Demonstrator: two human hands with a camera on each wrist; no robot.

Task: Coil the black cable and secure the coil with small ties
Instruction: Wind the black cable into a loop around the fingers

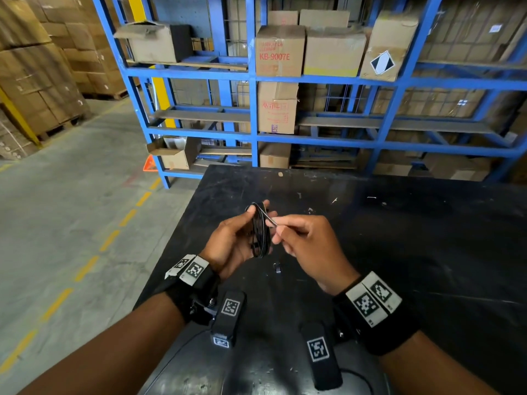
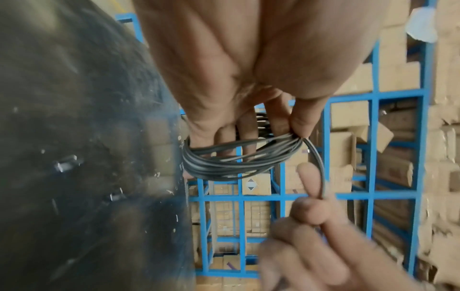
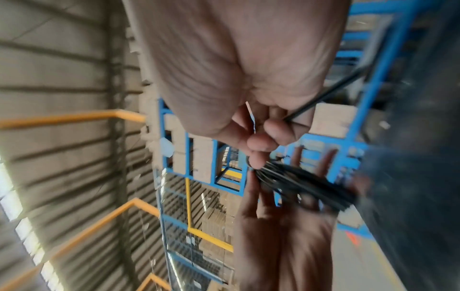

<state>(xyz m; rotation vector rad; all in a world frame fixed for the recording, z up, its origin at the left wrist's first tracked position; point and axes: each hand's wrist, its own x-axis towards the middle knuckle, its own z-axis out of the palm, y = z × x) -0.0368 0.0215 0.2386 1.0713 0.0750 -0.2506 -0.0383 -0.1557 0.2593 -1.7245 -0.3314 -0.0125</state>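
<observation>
The black cable [image 1: 261,233] is wound into a small coil held upright above the black table [image 1: 413,238]. My left hand [image 1: 246,223] grips the coil, fingers through it and thumb pressing the loops [image 2: 236,159]. My right hand [image 1: 278,226] is just right of the coil and pinches a free strand of the cable [image 2: 321,183] that leaves the coil's top. In the right wrist view the coil [image 3: 306,183] lies across the left palm, a thin pale strip [image 3: 251,118] shows between my right fingers, and a length of black cable [image 3: 331,94] runs off past that hand.
A small black piece [image 1: 277,267] lies on the table below the hands. Pale scraps [image 1: 371,197] lie further back. Blue shelving [image 1: 253,109] with cardboard boxes stands behind the table. The table's left edge drops to concrete floor [image 1: 71,195].
</observation>
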